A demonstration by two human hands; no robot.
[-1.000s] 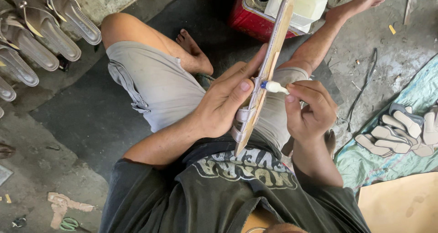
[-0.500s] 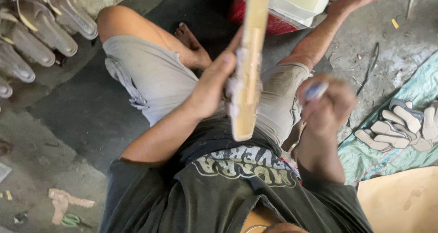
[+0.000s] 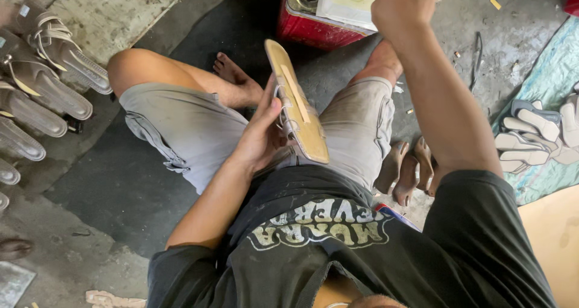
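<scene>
Sandal (image 3: pixel 297 110), tan, flat-soled, with pale straps and paler strip down sole, is held sole-up over lap, gripped from left side by left hand (image 3: pixel 260 136), thumb pressed at strap edge. Sole was upright a second ago; now tilted flat. Right hand (image 3: pixel 403 5) has been lifted away toward red metal can (image 3: pixel 319 26); its grip cannot be told. Finished sandals (image 3: pixel 42 85) are lined up at left; bare dark floor between.
</scene>
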